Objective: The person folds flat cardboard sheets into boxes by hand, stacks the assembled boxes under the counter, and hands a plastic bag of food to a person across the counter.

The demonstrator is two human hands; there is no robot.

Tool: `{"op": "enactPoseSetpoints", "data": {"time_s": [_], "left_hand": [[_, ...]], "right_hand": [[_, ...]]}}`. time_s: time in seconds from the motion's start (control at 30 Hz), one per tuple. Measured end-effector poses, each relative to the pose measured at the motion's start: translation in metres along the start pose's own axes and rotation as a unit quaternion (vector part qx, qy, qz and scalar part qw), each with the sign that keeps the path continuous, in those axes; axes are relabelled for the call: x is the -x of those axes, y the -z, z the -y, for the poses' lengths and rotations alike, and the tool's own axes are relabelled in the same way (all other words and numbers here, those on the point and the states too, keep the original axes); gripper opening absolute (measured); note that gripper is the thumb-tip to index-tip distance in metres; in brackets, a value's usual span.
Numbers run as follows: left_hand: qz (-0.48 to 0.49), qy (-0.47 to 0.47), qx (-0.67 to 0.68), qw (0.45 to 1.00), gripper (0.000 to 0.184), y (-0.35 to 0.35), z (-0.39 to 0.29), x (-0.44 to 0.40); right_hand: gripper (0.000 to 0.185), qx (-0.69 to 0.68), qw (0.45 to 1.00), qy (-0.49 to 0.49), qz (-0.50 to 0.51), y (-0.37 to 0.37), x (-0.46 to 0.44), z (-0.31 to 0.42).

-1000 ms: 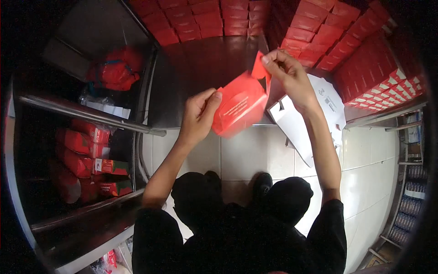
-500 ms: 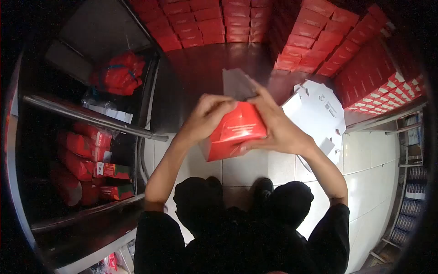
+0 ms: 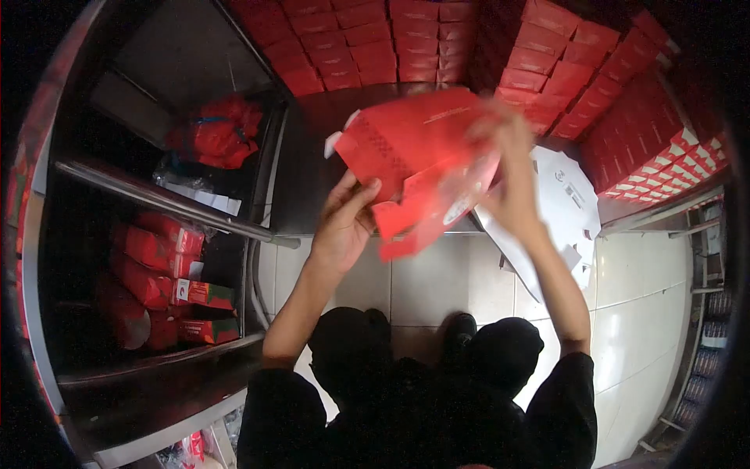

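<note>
beyond hands (image 3: 348, 223) | stacked red boxes (image 3: 371, 56) | right forearm (image 3: 558, 289) overlapping white sheets (image 3: 569, 202)

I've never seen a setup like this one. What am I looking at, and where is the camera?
There's no machine here: a person works bare-handed, and the only camera is worn on their head, looking forward and down. That is why the arms reach up from the bottom of the picture.

Between the left hand and the right hand is a red carton with loose flaps, held up off the dark surface. The right hand is blurred, so its grip is unclear.

On that surface, flat white cardboard lies to the right, jutting over the front edge, and stacked red boxes stand behind.
</note>
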State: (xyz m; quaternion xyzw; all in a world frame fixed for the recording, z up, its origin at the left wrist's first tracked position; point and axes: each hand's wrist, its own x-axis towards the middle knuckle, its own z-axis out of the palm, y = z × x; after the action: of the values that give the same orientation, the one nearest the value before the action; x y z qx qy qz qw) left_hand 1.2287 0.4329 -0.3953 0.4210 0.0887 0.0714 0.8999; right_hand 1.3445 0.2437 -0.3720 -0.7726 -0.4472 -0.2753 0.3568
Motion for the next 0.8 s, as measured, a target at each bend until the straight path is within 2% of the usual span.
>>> {"op": "enactPoseSetpoints", "data": {"time_s": [0.07,0.1,0.17,0.23,0.3,0.4,0.43,0.5,0.53,0.57,0.6,0.63,0.77,0.8], "left_hand": [[-0.017,0.055,0.057,0.997,0.025,0.009,0.006,0.000],[-0.025,0.083,0.086,0.993,0.025,0.013,0.008,0.000],[0.104,0.104,0.121,0.982,0.023,0.010,-0.002,0.005],[0.136,0.059,0.106,0.983,0.022,0.009,-0.003,0.008],[0.071,-0.046,0.040,0.996,0.020,0.005,0.005,0.009],[0.018,-0.120,-0.045,0.992,0.019,-0.002,0.003,0.002],[0.005,-0.138,-0.066,0.988,0.014,-0.008,0.000,0.004],[0.030,-0.110,-0.184,0.976,0.009,0.010,0.006,0.008],[0.043,-0.095,-0.241,0.965,0.008,0.015,0.009,0.009],[0.002,-0.061,-0.191,0.980,0.010,-0.002,0.013,0.007],[0.014,-0.069,-0.185,0.980,0.010,-0.001,0.019,0.006],[0.026,-0.079,-0.180,0.980,0.011,0.001,0.023,0.004],[0.051,-0.095,-0.145,0.984,0.012,-0.005,0.011,0.015],[0.076,-0.114,-0.227,0.964,0.013,0.000,0.012,0.013]], "right_hand": [[0.038,-0.166,0.981,0.097,0.032,-0.011,0.006,0.047],[0.035,-0.094,0.977,0.189,0.034,-0.013,0.006,0.054],[0.027,-0.101,0.976,0.193,0.002,-0.016,0.005,0.054],[0.019,-0.084,0.977,0.193,-0.014,-0.018,0.002,0.056],[0.013,-0.044,0.982,0.182,-0.014,-0.020,0.002,0.064],[0.011,-0.024,0.979,0.184,0.081,-0.003,-0.002,0.067],[0.013,-0.046,0.978,0.170,0.114,0.004,-0.006,0.067],[0.017,-0.087,0.970,0.137,0.181,0.015,-0.009,0.067],[0.015,-0.088,0.980,0.119,0.132,0.010,-0.008,0.068],[0.012,-0.089,0.987,0.101,0.082,-0.002,-0.006,0.070],[0.010,-0.091,0.992,0.084,0.031,-0.011,-0.004,0.071],[0.013,-0.106,0.992,0.064,0.025,-0.017,-0.001,0.069],[0.016,-0.030,0.995,0.099,0.006,-0.020,0.002,0.065],[0.017,-0.034,0.995,0.093,0.015,-0.018,0.004,0.067]]}}
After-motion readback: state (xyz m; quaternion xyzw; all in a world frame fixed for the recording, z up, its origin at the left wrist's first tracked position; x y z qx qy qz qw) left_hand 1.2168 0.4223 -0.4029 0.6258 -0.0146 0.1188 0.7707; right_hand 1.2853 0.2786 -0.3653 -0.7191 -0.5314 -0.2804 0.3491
